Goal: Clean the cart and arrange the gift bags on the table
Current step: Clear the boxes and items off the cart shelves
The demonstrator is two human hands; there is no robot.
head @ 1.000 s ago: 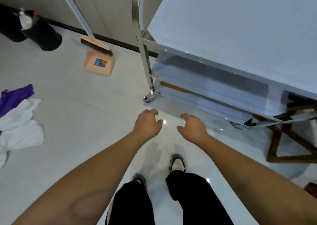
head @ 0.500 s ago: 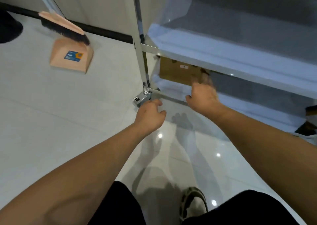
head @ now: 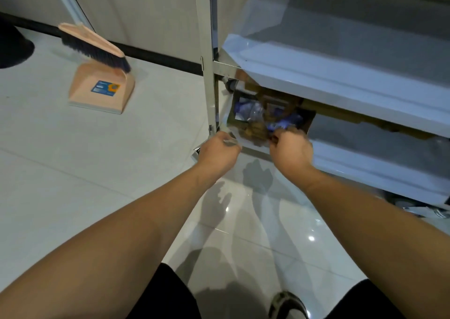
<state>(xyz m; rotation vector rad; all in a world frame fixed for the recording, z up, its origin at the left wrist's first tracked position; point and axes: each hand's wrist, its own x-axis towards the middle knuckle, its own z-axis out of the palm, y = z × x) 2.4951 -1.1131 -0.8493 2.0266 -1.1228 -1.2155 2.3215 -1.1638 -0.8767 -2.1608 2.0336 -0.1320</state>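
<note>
Nearest the camera, two bare forearms reached forward over glossy floor tiles (head: 121,172). Left hand (head: 219,152) was curled around a pale flap at the box's near corner; right hand (head: 291,152) was curled over the front edge of the cardboard box (head: 272,114) — contents blurred, blue-and-brown packets, possibly the gift bags. Box sat on the cart's (head: 341,80) bottom shelf, tucked under the middle shelf.

Risk, as judged: dragging by a flap could tear it or tip the box and spill things; knuckles might scrape the shelf above; an unlocked cart could roll.

Beyond, dustpan and brush (head: 102,85) stood by the wall.

Half a second earlier the left hand hung free and the right only reached — now both gripped the box.
</note>
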